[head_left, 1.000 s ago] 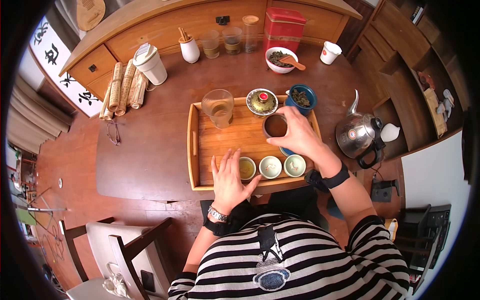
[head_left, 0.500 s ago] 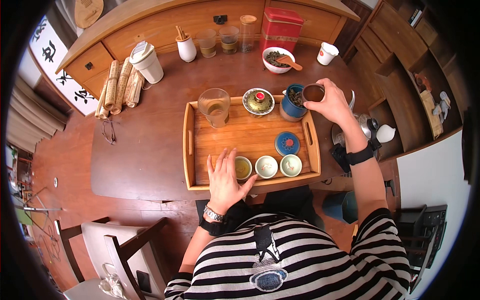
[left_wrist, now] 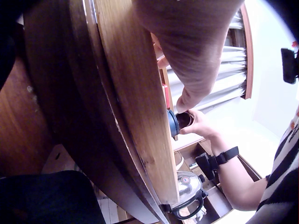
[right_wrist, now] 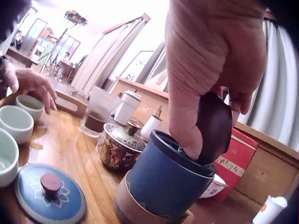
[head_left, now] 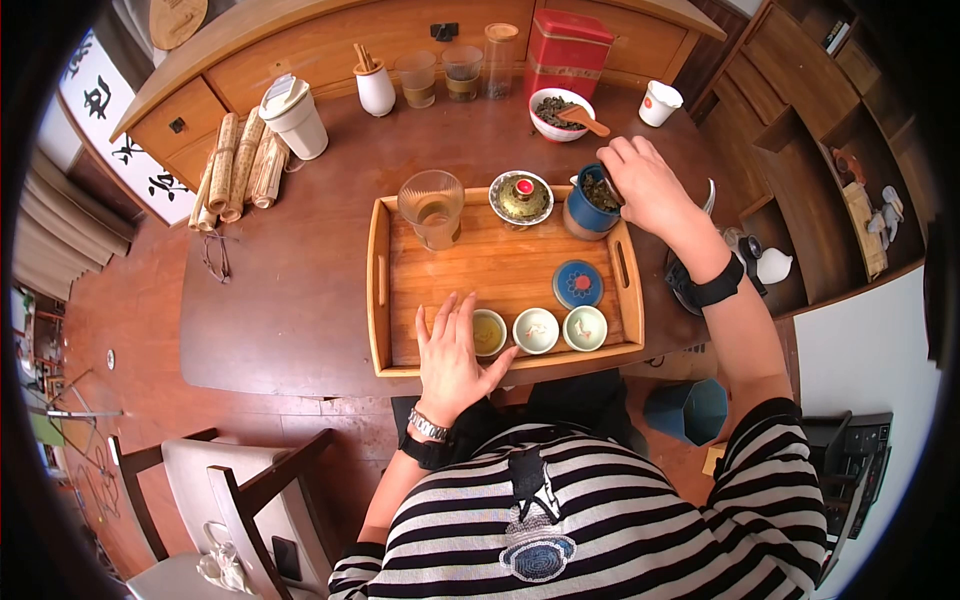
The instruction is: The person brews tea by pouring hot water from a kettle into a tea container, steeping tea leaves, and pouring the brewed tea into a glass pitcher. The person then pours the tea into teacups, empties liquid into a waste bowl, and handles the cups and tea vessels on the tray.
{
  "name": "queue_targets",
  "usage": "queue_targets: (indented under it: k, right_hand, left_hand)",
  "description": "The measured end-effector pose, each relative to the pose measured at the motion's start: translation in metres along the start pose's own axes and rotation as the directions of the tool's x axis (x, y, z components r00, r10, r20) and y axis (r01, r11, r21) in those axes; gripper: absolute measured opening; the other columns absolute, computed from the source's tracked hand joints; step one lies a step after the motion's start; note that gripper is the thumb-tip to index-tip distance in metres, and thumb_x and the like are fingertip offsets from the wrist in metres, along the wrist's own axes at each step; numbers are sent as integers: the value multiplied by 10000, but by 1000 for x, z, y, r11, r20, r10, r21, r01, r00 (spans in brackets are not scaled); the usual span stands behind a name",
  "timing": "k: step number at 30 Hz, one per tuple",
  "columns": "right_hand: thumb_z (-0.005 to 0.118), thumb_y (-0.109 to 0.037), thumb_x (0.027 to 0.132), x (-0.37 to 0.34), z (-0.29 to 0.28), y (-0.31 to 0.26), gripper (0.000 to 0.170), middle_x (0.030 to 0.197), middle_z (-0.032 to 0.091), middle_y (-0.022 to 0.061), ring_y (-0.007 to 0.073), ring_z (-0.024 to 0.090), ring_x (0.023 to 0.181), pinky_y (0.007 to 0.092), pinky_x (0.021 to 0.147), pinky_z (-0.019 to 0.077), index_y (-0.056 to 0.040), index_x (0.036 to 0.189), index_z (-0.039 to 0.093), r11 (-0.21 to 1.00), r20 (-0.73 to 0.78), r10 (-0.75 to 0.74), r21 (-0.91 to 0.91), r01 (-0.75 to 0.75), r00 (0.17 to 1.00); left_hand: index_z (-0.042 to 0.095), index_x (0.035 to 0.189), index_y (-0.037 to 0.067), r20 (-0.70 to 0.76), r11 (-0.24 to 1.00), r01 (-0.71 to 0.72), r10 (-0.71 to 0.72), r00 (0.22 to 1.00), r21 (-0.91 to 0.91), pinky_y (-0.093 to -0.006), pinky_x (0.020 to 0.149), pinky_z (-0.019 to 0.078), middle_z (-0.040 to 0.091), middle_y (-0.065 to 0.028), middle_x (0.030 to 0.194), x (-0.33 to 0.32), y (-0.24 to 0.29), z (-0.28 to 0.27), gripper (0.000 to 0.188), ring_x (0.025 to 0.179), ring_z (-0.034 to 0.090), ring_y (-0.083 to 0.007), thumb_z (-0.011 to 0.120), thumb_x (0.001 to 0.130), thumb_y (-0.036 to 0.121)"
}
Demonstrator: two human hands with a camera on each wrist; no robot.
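Lying near the front edge of the rectangular wooden tray (head_left: 470,275), the left hand (head_left: 452,352) has its fingers straight and spread beside a small pale-green cup with yellowish liquid (head_left: 488,333), while two similar pale-green cups (head_left: 536,332) stand in a row to its right, before a flat round blue lid (head_left: 563,288). Farther, at the back right corner, the right hand (head_left: 650,185) grips a dark brown round cup (right_wrist: 215,126), tilted at the mouth of a blue cylindrical canister (right_wrist: 163,177). Behind the tray, a white bowl (head_left: 552,130) of dark leaves stands before a red box (head_left: 570,52).
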State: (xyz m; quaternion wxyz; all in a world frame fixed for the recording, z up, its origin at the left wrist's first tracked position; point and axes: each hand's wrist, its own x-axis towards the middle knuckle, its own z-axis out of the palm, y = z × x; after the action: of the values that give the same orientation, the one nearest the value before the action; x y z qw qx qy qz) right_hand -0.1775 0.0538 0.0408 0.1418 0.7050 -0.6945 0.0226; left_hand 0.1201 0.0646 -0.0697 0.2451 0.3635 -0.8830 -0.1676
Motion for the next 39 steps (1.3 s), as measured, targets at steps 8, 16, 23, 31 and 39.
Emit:
queue_targets:
  k: [8,16,23,31,39]
  right_hand:
    - [727,-107,578,-9,-21,-7,563,1038,534,159,311,522,992,378,861,422,0,1070,475,913,-76,230,361,-188,970]
    - [760,-176,575,-38,9,-83,617,1059,550,182,294,540,1022,340,889,419,5,1096,483,650,147,237,711,-269,960]
    - [739,-258,585,-31,52,-121,669,1044,553,203,323,512,1015,406,869,403,21,1133,474,750,237,230,575,-327,944]
    - [740,-300,595,-36,68,-124,702,1006,567,198,317,499,980,414,857,381,14,1161,468,796,242,191,529,-294,951]
    - [707,-165,614,-43,42,-123,664,1199,508,147,293,403,1183,426,986,304,-4,1209,459,752,-25,-36,657,44,999]
  left_hand:
    - [378,1251,-16,-8,1000,-4,4,1000,-18,-509,1034,151,515,-172,1147,1,0,0,762,1177,418,-311,671,698,418]
    - [399,1237,-15,-6,1000,-9,9,1000,-7,-530,1025,163,507,-172,1155,2,2,0,753,1173,418,-314,667,695,434]
    - [360,1259,-28,-51,999,-1,-2,999,-49,-524,1026,160,491,-204,1165,1,-1,1,783,1172,414,-333,677,697,416]
    - [301,1286,-49,-121,938,138,-185,975,-318,-487,1024,191,500,-202,1156,-1,-8,-2,723,1116,458,-320,644,754,302]
    - [302,1281,-44,-178,903,160,-248,952,-399,-452,1018,216,528,-196,1114,-2,-10,3,596,1095,472,-314,573,817,213]
